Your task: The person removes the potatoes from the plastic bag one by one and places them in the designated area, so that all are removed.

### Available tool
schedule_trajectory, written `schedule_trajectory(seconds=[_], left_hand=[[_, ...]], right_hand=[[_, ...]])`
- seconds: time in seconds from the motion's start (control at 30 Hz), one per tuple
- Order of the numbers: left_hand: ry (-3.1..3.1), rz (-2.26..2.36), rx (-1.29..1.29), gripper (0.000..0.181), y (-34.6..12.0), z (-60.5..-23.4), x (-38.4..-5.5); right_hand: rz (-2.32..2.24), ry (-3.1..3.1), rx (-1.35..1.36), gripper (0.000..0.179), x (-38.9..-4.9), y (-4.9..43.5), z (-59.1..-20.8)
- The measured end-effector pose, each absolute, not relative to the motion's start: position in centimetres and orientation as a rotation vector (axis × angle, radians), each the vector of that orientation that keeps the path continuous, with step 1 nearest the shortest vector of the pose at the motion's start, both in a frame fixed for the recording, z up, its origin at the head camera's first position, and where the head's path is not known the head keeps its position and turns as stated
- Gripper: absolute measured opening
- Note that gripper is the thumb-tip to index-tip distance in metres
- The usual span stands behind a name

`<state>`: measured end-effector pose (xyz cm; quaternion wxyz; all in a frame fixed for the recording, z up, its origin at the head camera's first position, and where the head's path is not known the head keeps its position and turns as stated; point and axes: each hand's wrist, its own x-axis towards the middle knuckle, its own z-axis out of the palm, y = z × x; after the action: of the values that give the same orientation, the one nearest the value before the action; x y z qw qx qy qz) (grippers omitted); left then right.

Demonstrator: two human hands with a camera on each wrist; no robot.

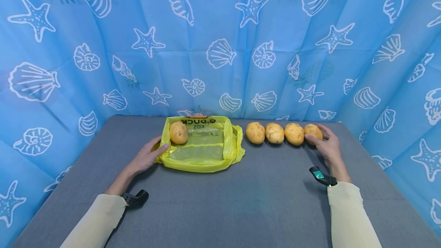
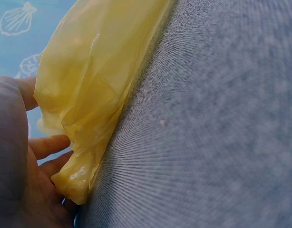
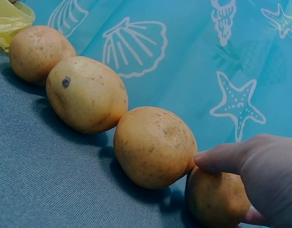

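A yellow plastic bag (image 1: 193,166) lies on the table with its mouth spread wide, and one potato (image 1: 178,132) sits inside at its left. My left hand (image 1: 147,157) holds the bag's left side, thumb at the rim and the other fingers around the outside. In the left wrist view, the bunched plastic (image 2: 84,137) lies against those fingers. To the right of the bag, several potatoes stand in a row. My right hand (image 1: 329,146) grips the rightmost potato (image 1: 312,133) between thumb and fingers. Its neighbour, another potato (image 3: 155,147), is close by the thumb tip.
A grey cloth (image 1: 241,209) covers the table. Behind it hangs a blue curtain (image 1: 220,75) with white shells and starfish. Two more potatoes (image 1: 255,132) (image 1: 274,133) stand between the bag and the right hand's pair. Each wrist wears a black band (image 1: 324,177).
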<state>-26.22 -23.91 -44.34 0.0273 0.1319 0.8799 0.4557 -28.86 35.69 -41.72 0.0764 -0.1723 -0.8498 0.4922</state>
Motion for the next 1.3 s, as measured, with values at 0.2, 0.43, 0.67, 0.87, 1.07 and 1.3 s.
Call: schedule_trajectory(seconds=[0.2, 0.43, 0.67, 0.87, 1.07, 1.3], left_hand=[[2.721, 1.402, 0.398, 0.07, -23.9, -44.4, -26.3], [2.712, 1.407, 0.403, 0.07, -23.9, -44.4, -26.3], [2.715, 1.411, 0.412, 0.069, -23.9, -44.3, -26.2], [2.718, 1.407, 0.412, 0.069, -23.9, -44.3, -26.2], [2.723, 1.405, 0.411, 0.07, -23.9, -44.3, -26.2], [2.721, 1.409, 0.416, 0.07, -23.8, -44.3, -26.2]], right_hand=[[1.453, -2.56, -0.498, 0.087, -28.6, 35.7, -41.6], [1.447, -2.574, -0.493, 0.092, -28.5, 35.7, -41.6], [1.426, -2.594, -0.505, 0.092, -28.4, 35.7, -41.3], [1.363, -2.635, -0.484, 0.094, -28.3, 35.7, -40.5], [1.298, -2.675, -0.452, 0.093, -27.9, 35.4, -39.4], [1.263, -2.669, -0.37, 0.09, -27.5, 34.7, -38.1]])
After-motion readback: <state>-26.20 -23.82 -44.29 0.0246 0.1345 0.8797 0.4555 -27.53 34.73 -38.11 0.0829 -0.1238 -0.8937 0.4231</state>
